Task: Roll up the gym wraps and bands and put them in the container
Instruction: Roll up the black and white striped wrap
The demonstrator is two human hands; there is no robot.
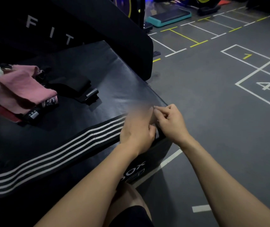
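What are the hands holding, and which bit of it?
Both hands, left hand and right hand, grip the near end of the black wrap with white stripes at the box's corner.

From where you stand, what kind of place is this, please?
Most likely a gym: a teal aerobic step on the floor, numbered agility squares painted there, and a striped black wrap lying on a padded plyo box.

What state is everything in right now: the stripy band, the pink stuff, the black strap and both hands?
Striped wrap: mostly unrolled, flat on the black box, one end held at the corner.
Pink wrap: loose, crumpled heap.
Black strap: unrolled, buckle showing.
Left hand: gripping the striped wrap's end.
Right hand: fingers curled, pinching the same end.
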